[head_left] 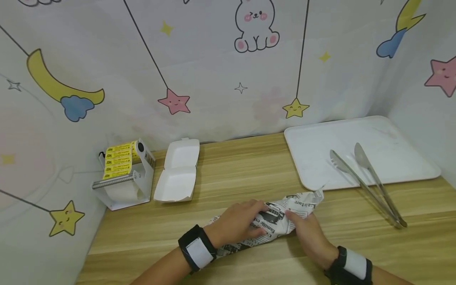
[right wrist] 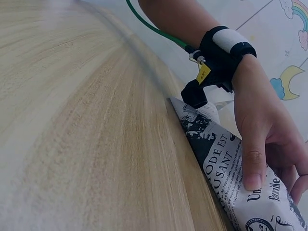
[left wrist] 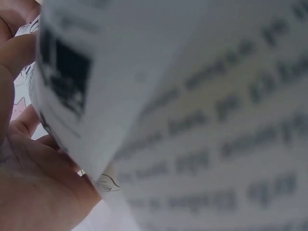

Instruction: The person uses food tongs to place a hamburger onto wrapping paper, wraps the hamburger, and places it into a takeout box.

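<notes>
Left hand (head_left: pixel 233 222) and right hand (head_left: pixel 312 238) grip newsprint-patterned paper wrap (head_left: pixel 273 217), lower centre of frame. Legible: "famille", "ODE EST".

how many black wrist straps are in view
2: the left strap around the wrist of the left hand on the newsprint-wrapped bundle, the right strap around that of the right hand gripping it.

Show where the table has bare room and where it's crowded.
The table is bare between the open white box and the tray, behind the paper wrap. The tray is bare left of the tongs too. Crowded: the front middle, where the left hand and right hand hold the wrap; the back left, with the label dispenser beside the box.
</notes>
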`<action>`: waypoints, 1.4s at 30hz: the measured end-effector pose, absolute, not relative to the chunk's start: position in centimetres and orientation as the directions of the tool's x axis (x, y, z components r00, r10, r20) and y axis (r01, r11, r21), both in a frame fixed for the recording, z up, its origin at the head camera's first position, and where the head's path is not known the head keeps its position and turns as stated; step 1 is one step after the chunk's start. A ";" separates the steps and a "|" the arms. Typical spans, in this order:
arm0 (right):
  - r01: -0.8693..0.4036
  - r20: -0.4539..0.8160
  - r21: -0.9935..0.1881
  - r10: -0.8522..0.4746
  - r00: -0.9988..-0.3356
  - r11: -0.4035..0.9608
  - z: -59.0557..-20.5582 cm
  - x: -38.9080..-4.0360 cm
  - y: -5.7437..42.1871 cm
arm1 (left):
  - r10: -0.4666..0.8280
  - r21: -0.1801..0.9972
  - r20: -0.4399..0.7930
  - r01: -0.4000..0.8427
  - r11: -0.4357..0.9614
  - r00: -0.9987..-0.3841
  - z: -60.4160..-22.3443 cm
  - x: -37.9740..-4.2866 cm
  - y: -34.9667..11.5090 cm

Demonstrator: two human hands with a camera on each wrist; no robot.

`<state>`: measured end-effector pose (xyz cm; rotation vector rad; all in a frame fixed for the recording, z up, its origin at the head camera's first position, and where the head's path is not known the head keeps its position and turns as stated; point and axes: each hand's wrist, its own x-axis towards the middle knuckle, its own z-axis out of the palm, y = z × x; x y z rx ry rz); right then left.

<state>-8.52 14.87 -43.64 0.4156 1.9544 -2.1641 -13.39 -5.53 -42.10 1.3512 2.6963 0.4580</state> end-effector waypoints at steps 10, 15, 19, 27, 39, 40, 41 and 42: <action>0.202 -0.198 -0.956 0.040 -0.979 0.211 -44.1 -8.3 14.9 | 0.804 0.315 0.065 0.777 0.546 -0.591 -42.4 -13.5 -5.4; -0.128 0.078 -0.873 -0.125 -0.989 0.470 -44.3 -8.5 15.5 | 0.801 0.326 0.060 0.770 0.549 -0.596 -42.4 -13.5 -5.5; -0.322 0.204 -0.768 -0.264 -0.943 0.554 -44.4 -8.6 15.9 | 0.794 0.352 0.048 0.754 0.554 -0.606 -42.4 -13.6 -5.5; -0.460 0.188 -0.616 -0.447 -0.874 0.639 -44.3 -8.7 16.5 | 0.803 0.472 0.090 0.735 0.486 -0.589 -42.9 -14.1 -5.7; -0.594 0.135 -0.234 -0.579 -0.804 0.770 -43.5 -9.0 16.5 | 0.786 0.458 0.057 0.716 0.527 -0.615 -43.1 -14.5 -6.3; -0.598 0.131 -0.209 -0.584 -0.801 0.774 -43.6 -9.0 16.4 | 0.791 0.479 0.059 0.713 0.512 -0.608 -43.1 -14.5 -6.4; -0.601 0.128 -0.185 -0.587 -0.799 0.778 -43.6 -9.0 16.3 | 0.797 0.512 0.058 0.703 0.493 -0.601 -43.0 -14.6 -6.5; -0.602 0.123 -0.155 -0.590 -0.798 0.783 -43.6 -9.0 16.2 | 0.800 0.555 0.056 0.685 0.472 -0.597 -42.9 -14.6 -6.5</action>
